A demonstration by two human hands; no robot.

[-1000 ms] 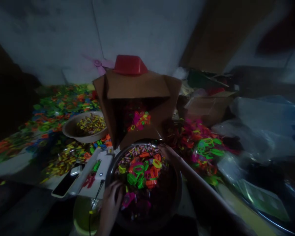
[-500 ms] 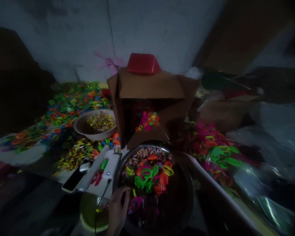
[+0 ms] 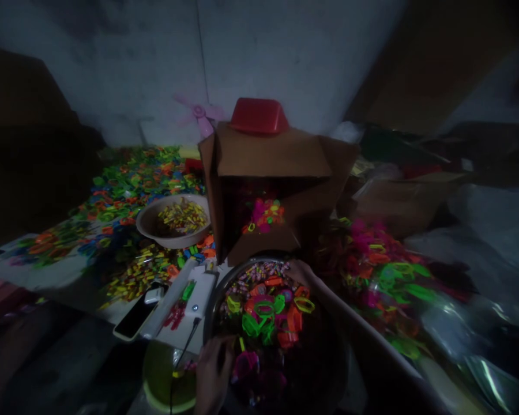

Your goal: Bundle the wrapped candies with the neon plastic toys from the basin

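Observation:
My left hand is at the near left rim of a dark metal basin. Its fingers are curled together; what they hold, if anything, is too dark to make out. Just beyond the fingertips are a small yellow strip and a purple plastic piece. My right hand reaches over the far right rim, its fingertips down at a heap of small wrapped pieces; the fingers are blurred. Green plastic pieces and orange plastic pieces lie in the basin's middle.
Behind the basin stands an open cardboard box with a red tub on top. Leftward are a pale bowl of yellow pieces, a phone, a white power strip and a green-yellow bowl. Colourful plastic pieces lie rightward.
My right hand now shows at the basin's far right rim, where it was smeared and hardly visible before. The whole view has shifted slightly; my left hand stays by the near left rim.

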